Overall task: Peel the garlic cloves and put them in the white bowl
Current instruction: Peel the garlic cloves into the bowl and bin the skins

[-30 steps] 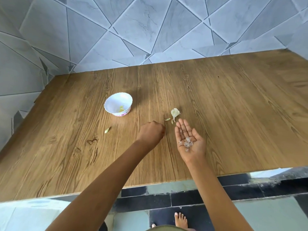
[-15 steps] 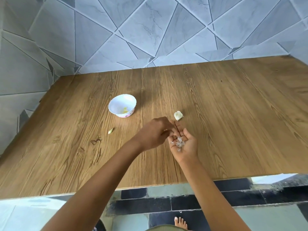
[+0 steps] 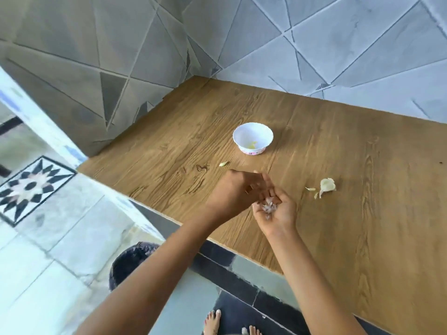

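Observation:
The white bowl [image 3: 253,138] stands on the wooden table [image 3: 362,213] with a yellowish peeled clove inside. My right hand [image 3: 277,209] is palm up and cupped around a small heap of papery garlic skins [image 3: 268,206]. My left hand [image 3: 238,193] is curled over it, fingertips touching the right palm at the skins. A piece of garlic with loose skin [image 3: 327,186] lies on the table right of my hands, with small skin scraps [image 3: 310,189] beside it. A single small clove or skin piece [image 3: 223,163] lies left of the bowl's front.
Grey tiled walls [image 3: 314,44] close the table at the back and left. The table's near edge runs diagonally under my forearms. Below are floor tiles, a dark round object [image 3: 130,262] and my bare feet [image 3: 212,322].
The camera has swung left and tilted, so the table now appears diagonal. My left hand moved from the tabletop onto the right palm and now rests its fingers on the skins.

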`<action>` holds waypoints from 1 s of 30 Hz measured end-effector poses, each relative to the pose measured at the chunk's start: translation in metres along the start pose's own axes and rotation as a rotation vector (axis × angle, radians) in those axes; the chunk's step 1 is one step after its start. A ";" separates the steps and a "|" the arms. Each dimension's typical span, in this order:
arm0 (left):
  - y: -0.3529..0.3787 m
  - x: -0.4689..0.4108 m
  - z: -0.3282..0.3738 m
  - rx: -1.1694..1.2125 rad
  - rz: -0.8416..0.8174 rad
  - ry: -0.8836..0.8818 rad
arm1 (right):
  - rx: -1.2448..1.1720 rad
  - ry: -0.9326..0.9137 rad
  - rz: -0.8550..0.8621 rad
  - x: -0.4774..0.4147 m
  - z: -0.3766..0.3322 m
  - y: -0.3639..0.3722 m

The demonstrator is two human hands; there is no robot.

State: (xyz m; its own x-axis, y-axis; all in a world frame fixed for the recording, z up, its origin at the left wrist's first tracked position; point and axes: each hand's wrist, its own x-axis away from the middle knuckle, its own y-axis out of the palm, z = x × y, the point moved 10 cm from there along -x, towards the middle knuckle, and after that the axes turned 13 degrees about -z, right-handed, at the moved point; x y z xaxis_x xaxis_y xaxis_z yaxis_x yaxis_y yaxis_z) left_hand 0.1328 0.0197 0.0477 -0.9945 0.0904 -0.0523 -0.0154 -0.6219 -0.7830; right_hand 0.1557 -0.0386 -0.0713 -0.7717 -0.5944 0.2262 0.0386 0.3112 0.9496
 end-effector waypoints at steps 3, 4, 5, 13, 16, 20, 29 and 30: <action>-0.025 0.039 -0.029 0.086 0.153 -0.159 | 0.030 0.137 -0.037 -0.003 0.038 0.010; -0.033 0.054 -0.040 0.118 0.195 -0.206 | 0.036 0.185 -0.053 -0.003 0.054 0.014; -0.039 0.069 -0.051 0.155 0.226 -0.248 | 0.040 0.226 -0.069 -0.003 0.069 0.017; -0.073 0.243 -0.163 0.595 0.605 -0.615 | 0.161 0.610 -0.145 0.000 0.248 0.041; -0.085 0.301 -0.205 0.729 0.742 -0.676 | 0.160 0.683 -0.133 -0.005 0.316 0.039; -0.093 0.363 -0.278 0.836 0.827 -0.747 | 0.184 0.727 -0.062 -0.024 0.402 0.020; 0.013 0.447 -0.515 0.967 0.860 -1.049 | 0.437 0.783 0.135 -0.120 0.557 -0.130; 0.035 0.450 -0.537 0.994 0.862 -1.071 | 0.490 0.799 0.157 -0.132 0.568 -0.156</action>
State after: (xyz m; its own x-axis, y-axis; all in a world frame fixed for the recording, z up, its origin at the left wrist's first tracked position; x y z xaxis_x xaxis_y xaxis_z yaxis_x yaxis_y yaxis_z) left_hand -0.2595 0.4560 -0.3362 -0.3596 -0.7791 0.5135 0.8878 -0.4551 -0.0687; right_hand -0.1094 0.4127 -0.3728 -0.1112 -0.7942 0.5974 -0.3055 0.5993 0.7399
